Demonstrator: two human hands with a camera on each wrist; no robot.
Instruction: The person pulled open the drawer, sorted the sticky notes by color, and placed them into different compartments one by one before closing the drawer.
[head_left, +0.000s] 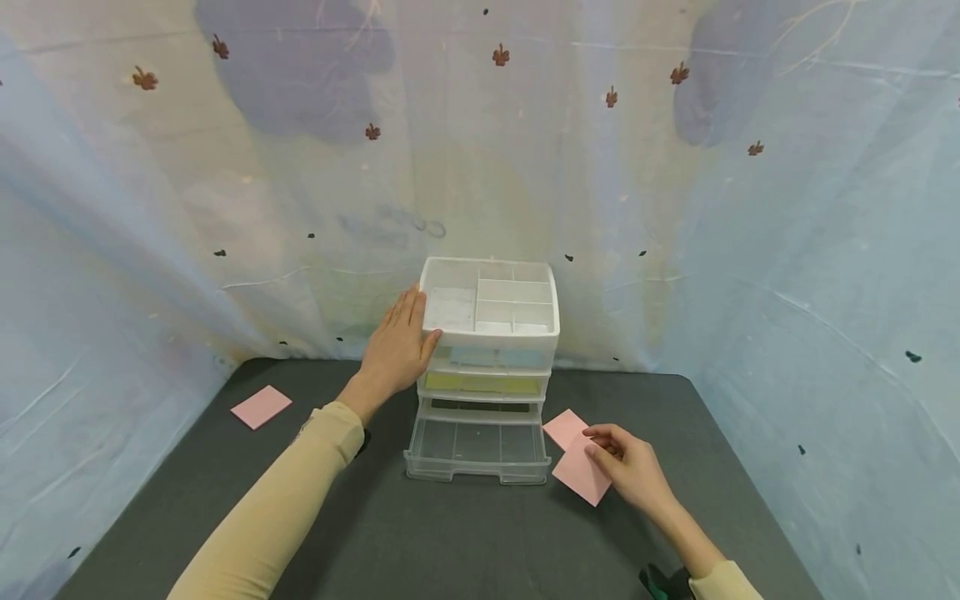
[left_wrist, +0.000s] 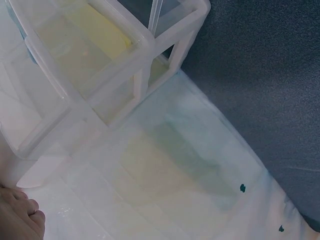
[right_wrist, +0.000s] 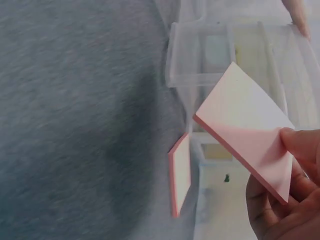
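A white desktop drawer unit (head_left: 491, 340) with a divided top tray stands on the table, and its clear bottom drawer (head_left: 480, 443) is pulled out. My left hand (head_left: 396, 350) rests against the unit's upper left side, fingers straight, thumb at the front corner. Between thumb and fingers, my right hand (head_left: 633, 471) pinches a pink sticky note pad (right_wrist: 245, 115), tilted above the table, right of the open drawer. Just behind it a second pink pad (head_left: 564, 426) lies beside the unit. The left wrist view shows the hand's fingers (left_wrist: 22, 212) only at the lower left corner.
Another pink pad (head_left: 261, 407) lies at the table's far left. Something yellow (head_left: 480, 383) shows inside a closed middle drawer, with something pale blue in the one above. A patterned curtain (head_left: 480, 183) hangs behind the dark table (head_left: 480, 542).
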